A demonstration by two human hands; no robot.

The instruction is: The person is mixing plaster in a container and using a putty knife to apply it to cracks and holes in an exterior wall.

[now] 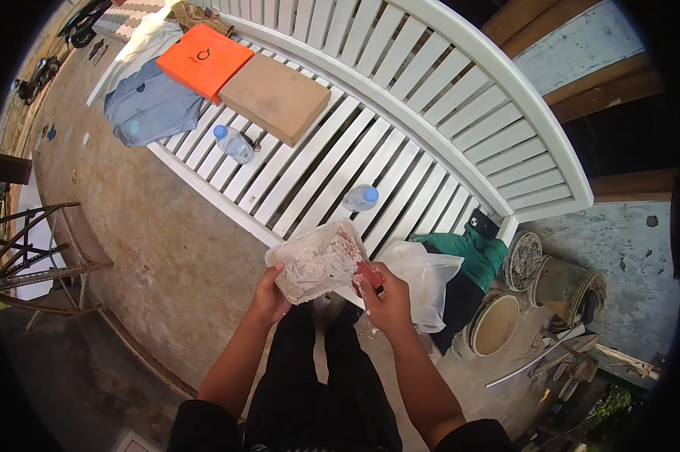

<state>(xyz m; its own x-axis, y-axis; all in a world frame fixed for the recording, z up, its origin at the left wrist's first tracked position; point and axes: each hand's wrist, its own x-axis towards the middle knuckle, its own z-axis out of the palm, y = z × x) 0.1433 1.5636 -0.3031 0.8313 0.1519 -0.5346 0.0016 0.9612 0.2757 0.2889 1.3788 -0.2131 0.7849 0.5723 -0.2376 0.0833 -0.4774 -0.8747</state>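
Note:
My left hand is closed around the near left side of a whitish plastic tub. Pale, lumpy putty covers the inside of the tub. In my right hand is a red-handled putty knife, held at the tub's right edge. Its blade is mostly hidden, and reddish smears show in the putty beside it. The tub is in front of my legs, at the near edge of a white slatted bench.
On the bench are two water bottles, an orange box, a cardboard box, blue-grey cloth, a plastic bag, green cloth and a phone. Buckets stand right; a metal frame left.

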